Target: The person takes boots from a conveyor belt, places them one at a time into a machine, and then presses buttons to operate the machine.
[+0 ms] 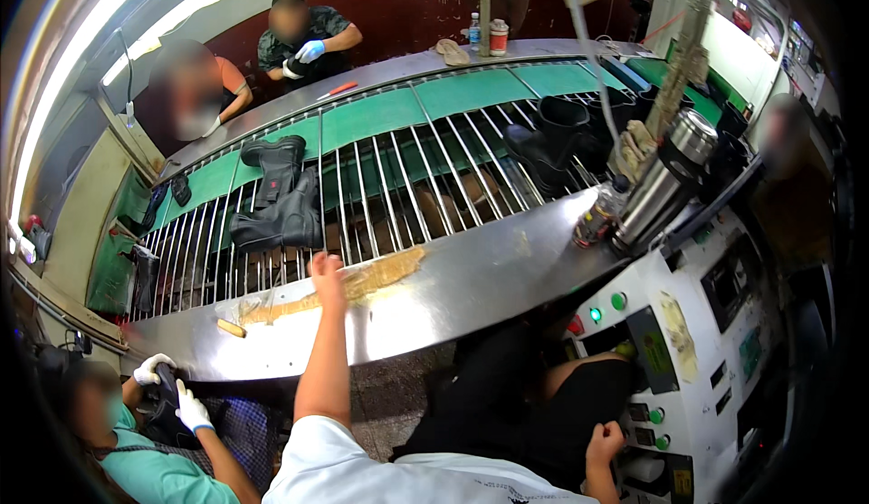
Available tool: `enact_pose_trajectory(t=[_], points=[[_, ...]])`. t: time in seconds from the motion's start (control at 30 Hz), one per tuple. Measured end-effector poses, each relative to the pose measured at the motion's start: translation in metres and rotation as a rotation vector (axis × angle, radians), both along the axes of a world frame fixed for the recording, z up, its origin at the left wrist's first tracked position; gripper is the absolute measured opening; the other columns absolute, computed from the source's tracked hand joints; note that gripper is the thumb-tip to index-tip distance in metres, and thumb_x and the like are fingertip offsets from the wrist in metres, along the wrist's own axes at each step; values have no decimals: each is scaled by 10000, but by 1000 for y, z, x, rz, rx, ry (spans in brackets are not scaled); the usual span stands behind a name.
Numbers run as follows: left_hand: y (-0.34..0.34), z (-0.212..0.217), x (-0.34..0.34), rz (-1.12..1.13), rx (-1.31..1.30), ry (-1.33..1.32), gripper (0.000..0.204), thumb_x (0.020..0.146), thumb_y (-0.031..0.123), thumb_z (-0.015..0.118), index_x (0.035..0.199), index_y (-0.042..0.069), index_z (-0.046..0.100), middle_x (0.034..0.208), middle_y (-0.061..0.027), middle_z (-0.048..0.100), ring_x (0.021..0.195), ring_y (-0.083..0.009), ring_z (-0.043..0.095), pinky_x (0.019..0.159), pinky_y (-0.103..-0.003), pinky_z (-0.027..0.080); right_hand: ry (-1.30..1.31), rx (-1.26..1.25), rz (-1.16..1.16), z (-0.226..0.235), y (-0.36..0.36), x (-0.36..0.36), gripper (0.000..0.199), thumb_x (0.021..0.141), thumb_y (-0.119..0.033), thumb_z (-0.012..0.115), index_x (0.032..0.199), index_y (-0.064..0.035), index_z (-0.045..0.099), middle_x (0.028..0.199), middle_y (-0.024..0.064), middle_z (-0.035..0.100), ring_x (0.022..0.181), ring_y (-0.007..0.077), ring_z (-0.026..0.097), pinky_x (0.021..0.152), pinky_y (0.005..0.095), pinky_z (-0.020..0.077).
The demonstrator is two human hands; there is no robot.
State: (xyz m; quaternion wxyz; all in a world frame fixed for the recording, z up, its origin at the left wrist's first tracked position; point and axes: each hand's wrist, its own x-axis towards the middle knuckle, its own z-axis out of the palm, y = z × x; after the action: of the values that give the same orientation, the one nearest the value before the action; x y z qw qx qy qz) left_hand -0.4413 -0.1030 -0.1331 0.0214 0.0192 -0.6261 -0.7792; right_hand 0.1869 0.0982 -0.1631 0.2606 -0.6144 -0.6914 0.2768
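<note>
My left hand (pixel 328 279) is stretched out over the near metal edge of the roller conveyor (pixel 398 182), its fingers apart and holding nothing. Just beyond its fingertips a black boot (pixel 282 219) lies on its side on the rollers. A second black boot (pixel 279 167) lies behind it, also on its side. Down at the lower right, my right hand (pixel 605 443) is curled into a loose fist beside the white control panel (pixel 588 359), with nothing seen in it.
A steel thermos (pixel 670 173) and a drink bottle (pixel 602 210) stand on the metal ledge (pixel 453 291) at right, near more black boots (pixel 548 142). A gloved co-worker (pixel 163 450) handles a black item at lower left; two people (pixel 303 38) sit across the conveyor.
</note>
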Motion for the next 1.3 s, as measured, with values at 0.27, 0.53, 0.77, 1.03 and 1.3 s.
enact_pose_trajectory(t=[0.27, 0.53, 0.77, 1.03, 1.3], points=[[-74, -15, -165, 334, 84, -465, 822, 696, 463, 784, 1284, -2, 448, 1158, -127, 583, 900, -278, 594, 762, -389, 477, -142, 40, 15, 13, 14, -43, 307, 753, -7, 571, 589, -28, 311, 514, 43, 265, 466, 122, 288, 453, 328, 254], [-49, 8, -214, 763, 43, -214, 618, 712, 96, 728, 1251, -56, 465, 1199, -182, 572, 1016, -320, 601, 875, -442, 511, -125, 19, -12, 13, 21, -51, 340, 743, 19, 552, 575, -50, 265, 506, 37, 219, 443, 121, 242, 441, 328, 224], [-15, 53, -204, 633, -582, 302, 494, 806, 194, 691, 1200, -44, 512, 1115, -229, 617, 975, -391, 612, 829, -443, 490, -114, -54, -51, 13, 24, -46, 347, 715, 8, 569, 561, -44, 262, 494, 47, 217, 435, 128, 256, 438, 341, 231], [46, 141, -146, 207, -943, 853, 226, 755, 96, 701, 939, 22, 593, 715, -225, 598, 671, -407, 600, 570, -432, 460, 109, 48, 429, 56, 17, -117, 135, 684, -72, 693, 629, 8, 600, 607, 145, 583, 531, 258, 596, 499, 339, 440], [80, 280, 35, -170, 121, 671, 264, 864, 91, 683, 1087, -26, 605, 974, -57, 647, 857, -128, 592, 753, -259, 471, 971, -957, 869, 80, -26, -265, 687, 872, -85, 659, 1435, 9, 277, 1184, 148, 588, 1065, 155, 575, 920, 266, 453]])
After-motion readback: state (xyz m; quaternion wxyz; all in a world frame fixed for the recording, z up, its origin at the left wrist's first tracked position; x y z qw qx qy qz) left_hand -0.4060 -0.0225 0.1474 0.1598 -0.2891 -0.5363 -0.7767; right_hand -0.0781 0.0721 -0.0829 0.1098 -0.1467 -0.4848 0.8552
